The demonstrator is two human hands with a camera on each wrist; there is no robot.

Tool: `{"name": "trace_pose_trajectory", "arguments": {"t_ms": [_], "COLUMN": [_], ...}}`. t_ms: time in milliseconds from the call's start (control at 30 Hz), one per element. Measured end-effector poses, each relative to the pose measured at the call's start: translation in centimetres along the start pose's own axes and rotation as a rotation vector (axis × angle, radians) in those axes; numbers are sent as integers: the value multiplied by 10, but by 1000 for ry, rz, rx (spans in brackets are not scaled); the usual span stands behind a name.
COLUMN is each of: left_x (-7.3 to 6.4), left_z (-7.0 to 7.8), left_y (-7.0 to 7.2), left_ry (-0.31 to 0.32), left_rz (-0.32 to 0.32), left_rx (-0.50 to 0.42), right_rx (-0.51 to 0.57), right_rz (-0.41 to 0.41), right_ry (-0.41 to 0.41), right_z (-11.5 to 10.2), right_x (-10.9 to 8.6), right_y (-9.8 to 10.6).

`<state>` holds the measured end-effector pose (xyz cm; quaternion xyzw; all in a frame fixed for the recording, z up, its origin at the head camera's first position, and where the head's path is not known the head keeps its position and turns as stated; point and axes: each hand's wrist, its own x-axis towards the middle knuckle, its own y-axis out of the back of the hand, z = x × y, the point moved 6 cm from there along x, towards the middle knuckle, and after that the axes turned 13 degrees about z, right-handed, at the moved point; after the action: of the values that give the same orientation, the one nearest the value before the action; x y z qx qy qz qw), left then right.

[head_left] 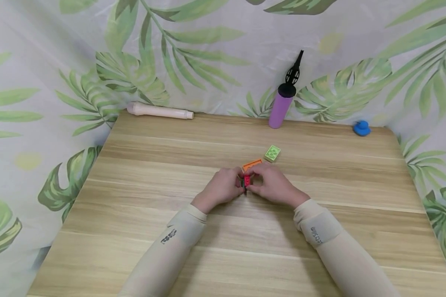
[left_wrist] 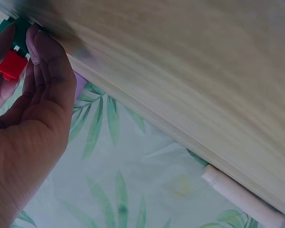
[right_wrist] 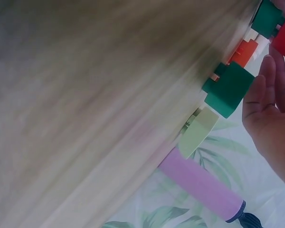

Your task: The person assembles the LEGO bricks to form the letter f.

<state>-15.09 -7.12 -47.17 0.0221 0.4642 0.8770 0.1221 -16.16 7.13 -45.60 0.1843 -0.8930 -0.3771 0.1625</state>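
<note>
Over the middle of the table, my two hands meet around a pair of toy building bricks. My left hand (head_left: 223, 185) pinches a dark green brick (left_wrist: 21, 34) between thumb and fingers. The red brick (head_left: 247, 180) is held in the fingertips of my right hand (head_left: 274, 183). In the left wrist view the red brick (left_wrist: 12, 65) sits right against the green one; whether they are locked together I cannot tell. Just beyond my hands lies an orange brick (head_left: 252, 164). Another dark green brick (right_wrist: 230, 88) stands beside my right hand, hidden in the head view.
A light green brick (head_left: 272, 153) lies behind my right hand. Along the table's back edge are a pale pink microphone-shaped stick (head_left: 160, 111), a purple pump (head_left: 278, 108) with a black nozzle, and a blue rubber duck (head_left: 362, 128). Leaf-patterned cloth (head_left: 208, 53) hangs behind the table.
</note>
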Motion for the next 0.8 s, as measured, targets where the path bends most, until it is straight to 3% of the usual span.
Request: {"name": "trace_pose_trajectory", "arguments": {"t_ms": [400, 800], "left_x": [0, 1], "left_z": [1, 0], "left_y": [1, 0], "left_ry": [7, -27], "left_rz": [-3, 21], "left_rx": [-10, -1], "right_rx": [-2, -40], "right_rz": [-1, -1], "right_ry": [16, 41], "right_z": [1, 1], "right_x": [1, 1], "right_y": [-4, -6]}}
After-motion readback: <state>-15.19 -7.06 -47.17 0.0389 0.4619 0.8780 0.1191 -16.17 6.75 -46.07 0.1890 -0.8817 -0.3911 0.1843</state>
